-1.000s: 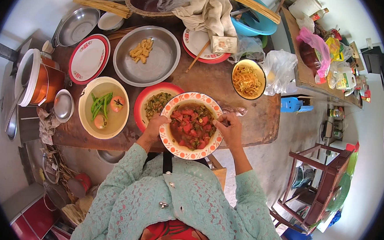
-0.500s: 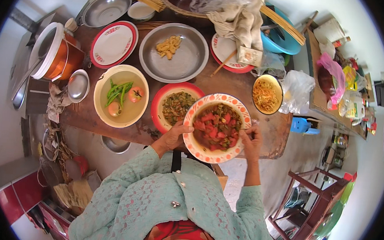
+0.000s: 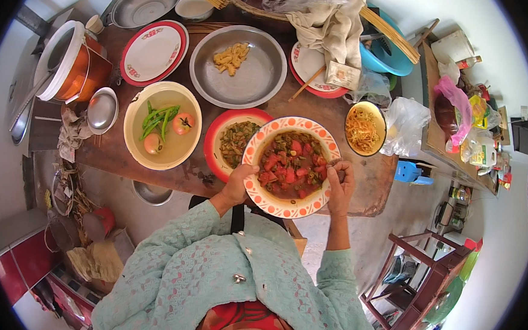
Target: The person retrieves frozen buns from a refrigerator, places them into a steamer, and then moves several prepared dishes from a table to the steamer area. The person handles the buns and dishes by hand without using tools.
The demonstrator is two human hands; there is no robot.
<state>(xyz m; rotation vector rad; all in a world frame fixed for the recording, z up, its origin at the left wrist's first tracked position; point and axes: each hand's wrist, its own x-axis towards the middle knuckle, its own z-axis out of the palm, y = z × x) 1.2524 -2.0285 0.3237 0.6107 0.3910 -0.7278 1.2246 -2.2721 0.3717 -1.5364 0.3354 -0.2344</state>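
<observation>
I hold an orange-rimmed plate [image 3: 285, 208] of red stew with tomato pieces and green bits above the near edge of the brown table [image 3: 372, 177]. My left hand [image 3: 238, 184] grips the plate's left rim. My right hand [image 3: 340, 185] grips its right rim. Just left of the plate and partly under it sits a red-rimmed bowl [image 3: 220, 135] of chopped greens. A yellow bowl [image 3: 361, 130] of shredded orange food stands to the right.
A cream bowl [image 3: 136, 133] holds green chillies and tomatoes in water. Behind stand a steel dish [image 3: 257, 80] with yellow pieces, white red-rimmed plates [image 3: 153, 52], an orange pot [image 3: 73, 65], a cloth [image 3: 327, 23], a blue basin [image 3: 391, 55]. A wooden stool [image 3: 426, 284] stands at right.
The view has shifted, so the table now sits lower and larger in the picture. Both hands still hold the stew plate by its rims at the table's near edge.
</observation>
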